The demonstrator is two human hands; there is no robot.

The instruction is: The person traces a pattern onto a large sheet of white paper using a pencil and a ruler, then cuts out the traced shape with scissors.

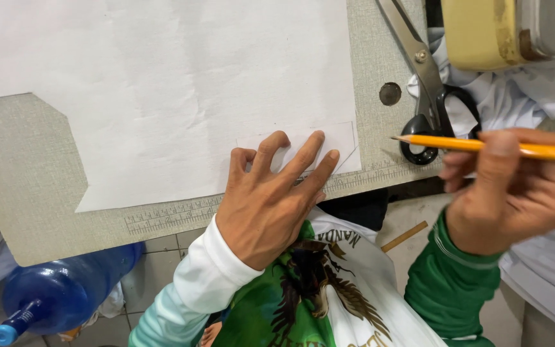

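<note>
Grip first: the left hand [271, 205] lies flat with fingers spread, pressing a small white paper template [325, 144] down onto the large white paper sheet [162, 96] at the near edge of the bench [27, 173]. It clamps on nothing; it only pins the piece in place. The right hand [515, 186] is closed around a yellow pencil [483, 145], held level with its sharpened tip pointing left, raised above the bench and well apart from the paper.

The template sits at the near right corner of the sheet, just beyond a printed ruler strip [175, 215] along the bench edge. Its right end is cut at a slant.

Judging by this, the step in hand is tracing or marking around the template, with the piece positioned but the pencil not yet on the paper. The next move calls for bringing the tip down against the template's edge while the left fingers stay firm so the piece does not shift.

Black-handled scissors [428, 96] lie to the right on the bench, beside a round hole [390, 94]. A blue plastic bottle [65, 289] lies on the tiled floor at near left.
</note>
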